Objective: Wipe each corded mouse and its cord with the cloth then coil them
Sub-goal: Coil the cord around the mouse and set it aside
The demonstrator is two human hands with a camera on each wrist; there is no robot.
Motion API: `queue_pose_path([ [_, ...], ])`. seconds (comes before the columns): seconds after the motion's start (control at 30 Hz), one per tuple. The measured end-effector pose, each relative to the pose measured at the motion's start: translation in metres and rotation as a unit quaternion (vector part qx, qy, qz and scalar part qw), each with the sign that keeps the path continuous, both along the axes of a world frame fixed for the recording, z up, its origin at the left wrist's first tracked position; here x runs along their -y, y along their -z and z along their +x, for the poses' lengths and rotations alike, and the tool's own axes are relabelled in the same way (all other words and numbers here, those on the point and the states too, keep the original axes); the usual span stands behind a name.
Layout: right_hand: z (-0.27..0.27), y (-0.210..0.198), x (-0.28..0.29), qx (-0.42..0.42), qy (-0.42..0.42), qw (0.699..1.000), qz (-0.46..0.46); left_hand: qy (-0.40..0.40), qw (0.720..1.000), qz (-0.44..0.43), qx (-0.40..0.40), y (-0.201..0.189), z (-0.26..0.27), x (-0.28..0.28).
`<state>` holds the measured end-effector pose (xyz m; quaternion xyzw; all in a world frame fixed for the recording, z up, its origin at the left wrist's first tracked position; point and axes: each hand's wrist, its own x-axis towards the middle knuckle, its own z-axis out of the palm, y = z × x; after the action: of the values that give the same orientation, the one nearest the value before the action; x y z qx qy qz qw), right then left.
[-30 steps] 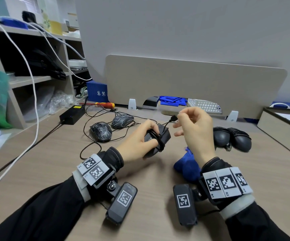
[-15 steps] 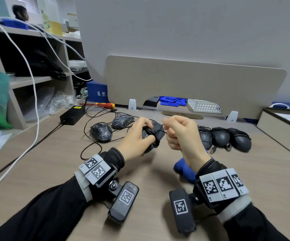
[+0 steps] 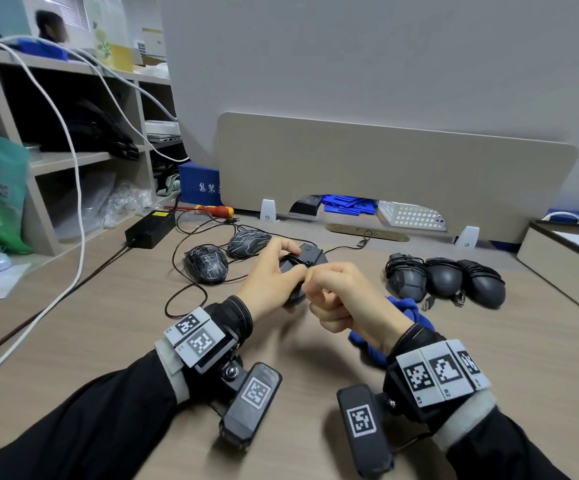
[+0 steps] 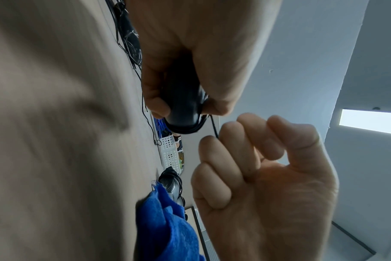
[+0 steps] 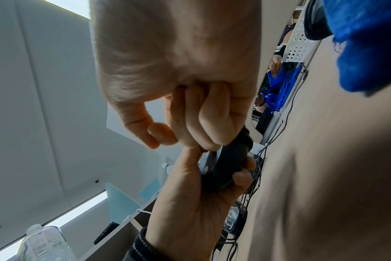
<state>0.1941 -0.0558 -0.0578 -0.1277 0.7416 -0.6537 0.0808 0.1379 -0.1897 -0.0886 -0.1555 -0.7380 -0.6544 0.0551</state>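
Observation:
My left hand (image 3: 281, 268) grips a black corded mouse (image 3: 310, 258) just above the desk, with cord loops wound round its body. Close beside it, my right hand (image 3: 319, 282) is curled into a fist and pinches the thin black cord (image 4: 214, 127) that leads off the mouse (image 4: 181, 98). The blue cloth (image 3: 406, 313) lies crumpled on the desk under my right wrist. Three dark mice (image 3: 444, 278) with cords wrapped round them sit in a row at the right. Two patterned mice (image 3: 206, 265) with loose cords lie at the left.
A black power brick (image 3: 149, 228) and a red-yellow screwdriver (image 3: 215, 211) lie behind the loose mice. A beige divider panel (image 3: 385, 168) closes the back of the desk. Shelves (image 3: 73, 157) with white cables stand left; a box (image 3: 565, 258) sits at the right edge.
My right hand came down from its raised hold on the plug end to a fist right beside the mouse. My left hand turned the mouse and shifted it slightly away.

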Motion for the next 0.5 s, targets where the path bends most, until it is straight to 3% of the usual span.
queue_pose_path([
  [0.23,-0.011,0.014,0.002,0.051,0.007,0.999,-0.011,-0.022,0.995,0.049,0.085,-0.003,-0.006,0.003],
  [0.33,-0.012,0.015,0.000,0.057,0.023,0.996,-0.066,-0.002,0.987,0.097,0.125,-0.008,-0.007,0.004],
  [0.43,-0.012,0.008,-0.012,0.116,-0.004,0.986,-0.123,0.035,0.986,0.091,0.137,-0.010,-0.004,0.004],
  [0.5,-0.013,0.002,-0.024,0.156,-0.009,0.980,-0.126,0.010,0.984,0.091,0.154,-0.008,-0.008,0.005],
])
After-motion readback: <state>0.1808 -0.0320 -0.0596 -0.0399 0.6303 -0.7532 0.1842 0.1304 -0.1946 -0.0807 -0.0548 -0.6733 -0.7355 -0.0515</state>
